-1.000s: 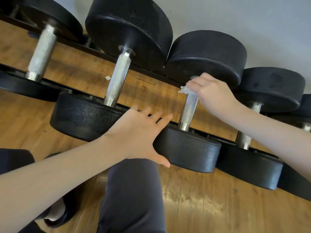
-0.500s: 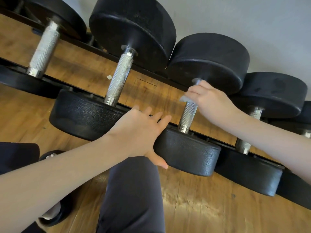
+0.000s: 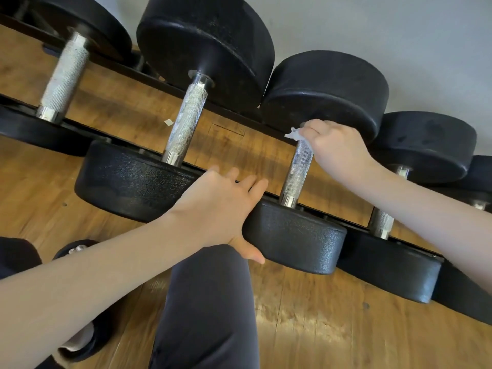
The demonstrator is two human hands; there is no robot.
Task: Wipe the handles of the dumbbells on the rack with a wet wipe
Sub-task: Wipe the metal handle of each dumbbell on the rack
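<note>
Gripping the upper end of a knurled steel handle [image 3: 297,173], the right hand [image 3: 336,149] is seen with its fingers curled round a white wet wipe [image 3: 294,134], which is pressed against the bar just below the far weight head [image 3: 326,89] of the third dumbbell. A crumpled corner of the wipe is left sticking out to the left of the knuckles. The lower part of that handle is uncovered down to its chrome collar, where it meets the near weight head [image 3: 295,241].

The left hand [image 3: 217,209] is laid flat, fingers straight and slightly spread, across the top edge of that near head, with the thumb hooked under its front face; nothing is held in it.

The dumbbells are rested side by side on a low black rack [image 3: 234,107], whose two rails are run diagonally across the view. To the left, a larger dumbbell with a bare knurled handle [image 3: 186,123] is set, and beyond it another handle [image 3: 62,81] is seen. To the right, a smaller dumbbell's handle [image 3: 382,222] is partly hidden behind the right forearm.

A wooden floor [image 3: 332,328] is seen beneath the rack, and a small white scrap [image 3: 168,122] lies on it between the rails. A knee in dark trousers [image 3: 210,302] is raised at the bottom centre.
</note>
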